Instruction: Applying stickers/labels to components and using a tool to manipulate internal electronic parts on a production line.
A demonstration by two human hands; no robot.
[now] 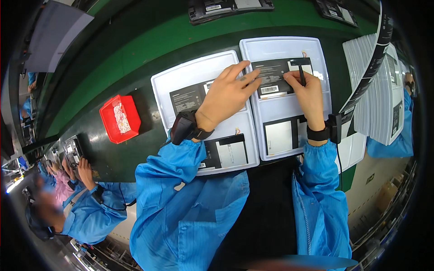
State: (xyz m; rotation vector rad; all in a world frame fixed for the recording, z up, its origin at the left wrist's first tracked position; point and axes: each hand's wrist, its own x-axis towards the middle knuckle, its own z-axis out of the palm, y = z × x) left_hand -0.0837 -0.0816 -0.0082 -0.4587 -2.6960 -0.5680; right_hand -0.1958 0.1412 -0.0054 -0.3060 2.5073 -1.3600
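Observation:
Two white plastic trays lie side by side, the left tray [157,86] and the right tray [246,45], each holding flat black-and-silver battery packs. My left hand [228,95] reaches over the left tray with fingers spread. Its fingertips are at the left end of the upper battery pack [271,72] in the right tray; whether they press on it I cannot tell. Over that pack's right part, my right hand [308,92] pinches a slim black tool [301,74], its exact kind unclear. Below lies another battery pack [278,137]. The left tray's lower pack [231,151] shows beneath my left forearm.
A red bin [134,118] with small whitish pieces stands left. A tall stack of white trays [368,90] rises at right, beside a hanging strip of black labels [383,34]. Dark flat devices [230,9] lie at the far side. A co-worker's hand [85,171] handles a device, far left.

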